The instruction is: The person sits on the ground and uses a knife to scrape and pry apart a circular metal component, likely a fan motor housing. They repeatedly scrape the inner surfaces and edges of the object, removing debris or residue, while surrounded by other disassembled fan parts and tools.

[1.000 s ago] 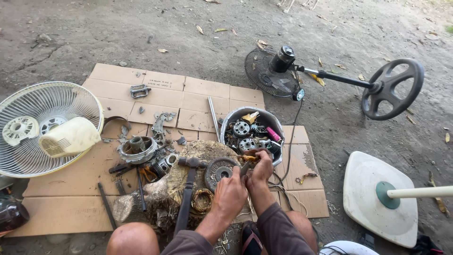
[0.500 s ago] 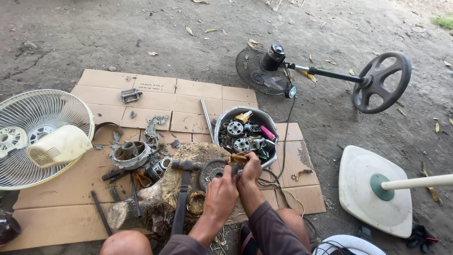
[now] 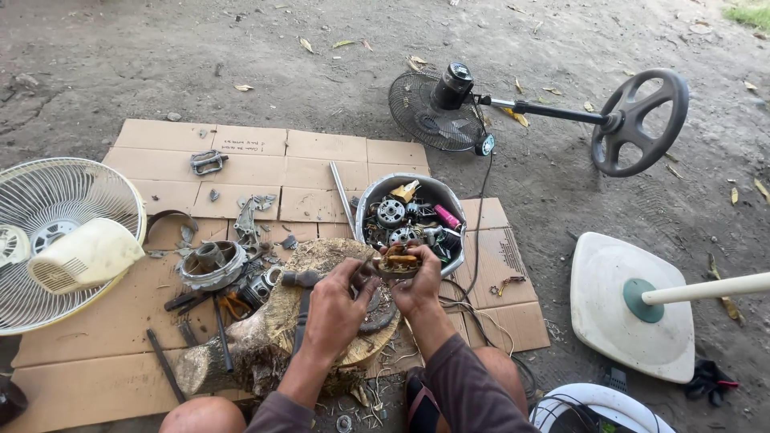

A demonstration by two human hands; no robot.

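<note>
Both hands are up over the stump (image 3: pixel 265 337), working on a small motor part (image 3: pixel 399 261) with copper windings. The right hand (image 3: pixel 419 282) is curled around it from below, fingers closed on it. The left hand (image 3: pixel 335 309) pinches at its left edge, fingers bent in. A hammer (image 3: pixel 301 282) lies on the stump right by the left hand. Just behind the part sits a bowl (image 3: pixel 369 200) full of motor bits. Off to the left on the cardboard (image 3: pixel 257 144) there's a metal housing (image 3: pixel 212 263), some tools, and a white fan grille (image 3: pixel 72 192). 2 fan stands lie on the dirt further right.
</note>
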